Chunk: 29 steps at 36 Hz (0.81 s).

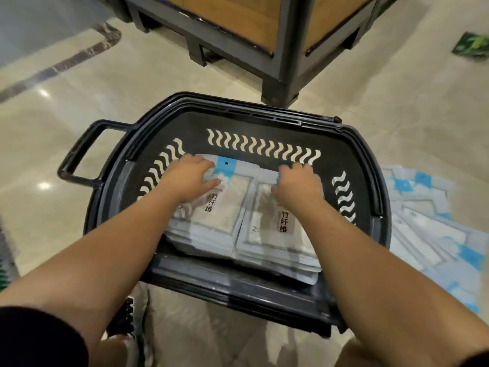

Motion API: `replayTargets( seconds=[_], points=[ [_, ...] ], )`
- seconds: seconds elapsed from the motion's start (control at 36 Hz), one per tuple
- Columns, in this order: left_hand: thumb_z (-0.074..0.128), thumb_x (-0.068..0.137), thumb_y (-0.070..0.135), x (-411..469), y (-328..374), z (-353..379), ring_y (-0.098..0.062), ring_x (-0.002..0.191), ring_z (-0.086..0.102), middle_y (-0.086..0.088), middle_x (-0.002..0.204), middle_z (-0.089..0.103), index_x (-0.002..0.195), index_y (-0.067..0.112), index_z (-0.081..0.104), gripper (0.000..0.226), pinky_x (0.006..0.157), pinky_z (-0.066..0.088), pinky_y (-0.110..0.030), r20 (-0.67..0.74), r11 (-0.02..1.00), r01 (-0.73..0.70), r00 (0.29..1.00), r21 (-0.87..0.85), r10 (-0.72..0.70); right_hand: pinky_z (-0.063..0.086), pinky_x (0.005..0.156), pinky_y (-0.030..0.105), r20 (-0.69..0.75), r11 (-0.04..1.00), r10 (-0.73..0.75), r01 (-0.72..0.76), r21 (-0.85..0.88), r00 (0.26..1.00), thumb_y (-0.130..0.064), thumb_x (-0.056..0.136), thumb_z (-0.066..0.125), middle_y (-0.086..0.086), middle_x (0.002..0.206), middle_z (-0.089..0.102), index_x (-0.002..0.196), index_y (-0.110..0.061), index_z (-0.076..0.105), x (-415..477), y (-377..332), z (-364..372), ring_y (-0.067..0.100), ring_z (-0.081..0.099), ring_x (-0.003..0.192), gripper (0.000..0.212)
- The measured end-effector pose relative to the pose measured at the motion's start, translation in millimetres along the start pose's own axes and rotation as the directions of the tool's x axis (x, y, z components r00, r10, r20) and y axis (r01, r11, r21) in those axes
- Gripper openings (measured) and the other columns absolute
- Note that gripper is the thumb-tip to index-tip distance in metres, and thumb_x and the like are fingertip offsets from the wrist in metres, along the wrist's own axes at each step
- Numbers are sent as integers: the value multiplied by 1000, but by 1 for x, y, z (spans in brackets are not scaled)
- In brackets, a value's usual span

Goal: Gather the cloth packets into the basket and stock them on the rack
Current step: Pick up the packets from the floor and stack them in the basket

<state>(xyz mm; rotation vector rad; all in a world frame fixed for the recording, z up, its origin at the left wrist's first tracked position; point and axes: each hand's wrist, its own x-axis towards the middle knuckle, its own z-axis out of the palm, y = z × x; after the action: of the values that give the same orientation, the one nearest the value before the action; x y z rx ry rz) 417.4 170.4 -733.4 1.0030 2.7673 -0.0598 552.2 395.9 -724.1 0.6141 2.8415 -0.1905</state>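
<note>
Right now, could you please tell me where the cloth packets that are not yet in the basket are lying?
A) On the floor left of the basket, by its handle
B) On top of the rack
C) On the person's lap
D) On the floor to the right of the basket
D: the loose packets lie spread on the floor beside the right wall of the basket, while the left hand and right hand are on the stacked packets inside it.

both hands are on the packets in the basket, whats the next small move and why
Probably let the right hand release the right stack and reach to the loose packets on the floor beside the basket. The left hand lies on the left stack; both stacks look settled side by side, while many packets lie outside.
</note>
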Motion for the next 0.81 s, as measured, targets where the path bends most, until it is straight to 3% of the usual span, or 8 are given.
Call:
replayTargets(
  seconds=[0.11, 0.17, 0.25, 0.33, 0.42, 0.47, 0.61, 0.81],
  points=[
    [50, 92, 61, -14, -1, -26, -25, 129, 47, -1, 143, 51, 139, 24, 50, 60, 100, 43, -47, -219, 1000, 9, 976, -25, -14, 39, 82, 39, -199, 999, -32, 28, -23, 979, -29, 90, 56, 10, 120, 57, 116, -13, 58, -10, 7, -24, 32, 48, 112, 31],
    [57, 89, 62, -22, -8, -43, -27, 134, 43, -3, 147, 47, 142, 20, 48, 68, 103, 39, -50, -269, 997, 59, 961, -41, -67, 40, 91, 43, -232, 999, -14, 3, -47, 973, -32, 86, 61, 12, 128, 52, 121, -14, 57, -18, 14, -36, 35, 44, 121, 40],
    [60, 84, 67, -35, -25, -71, -29, 135, 40, -7, 147, 45, 147, 14, 39, 85, 106, 38, -50, -305, 987, 159, 939, -18, -157, 22, 116, 58, -205, 992, 87, -104, -74, 975, -35, 88, 63, 18, 157, 26, 146, -19, 36, -30, 33, -50, 43, 18, 146, 66],
    [64, 81, 66, -53, -43, -87, -33, 134, 38, -9, 149, 39, 149, 10, 28, 96, 101, 40, -54, -304, 953, 299, 906, -35, -296, 25, 112, 66, -151, 970, 227, -238, -56, 962, -32, 90, 63, 19, 163, 5, 157, -25, 9, -37, 56, -58, 49, 13, 146, 86],
    [71, 80, 63, -70, -56, -85, -38, 133, 43, -13, 153, 33, 154, 11, 16, 106, 95, 45, -52, -75, 842, 445, 870, -303, -487, 48, 94, 60, -153, 958, 285, -280, 55, 946, -23, 89, 66, 23, 153, 21, 156, -22, -2, -44, 69, -57, 48, 42, 123, 96],
    [73, 80, 59, -74, -62, -79, -39, 122, 53, -16, 144, 42, 150, 11, 23, 99, 87, 48, -48, 21, 790, 489, 855, -370, -519, 50, 87, 55, -179, 954, 298, -291, 65, 938, -14, 89, 65, 24, 141, 33, 157, -12, 1, -46, 72, -57, 46, 49, 113, 94],
    [77, 81, 46, -69, -76, -66, -38, 102, 61, -16, 117, 55, 124, 5, 42, 69, 73, 47, -41, -29, 785, 498, 838, -369, -545, 51, 81, 43, -218, 965, 244, -259, -44, 945, -8, 88, 66, 25, 140, 36, 155, -1, 7, -26, 69, -64, 40, 53, 108, 90],
    [80, 81, 38, -54, -104, -58, -40, 93, 61, -18, 103, 58, 109, 3, 40, 59, 68, 46, -40, -68, 746, 516, 802, -420, -593, 48, 81, 42, -181, 980, 197, -201, -5, 964, -1, 89, 63, 17, 136, 38, 152, -7, 15, 26, 56, -80, 37, 49, 113, 79]
  ],
)
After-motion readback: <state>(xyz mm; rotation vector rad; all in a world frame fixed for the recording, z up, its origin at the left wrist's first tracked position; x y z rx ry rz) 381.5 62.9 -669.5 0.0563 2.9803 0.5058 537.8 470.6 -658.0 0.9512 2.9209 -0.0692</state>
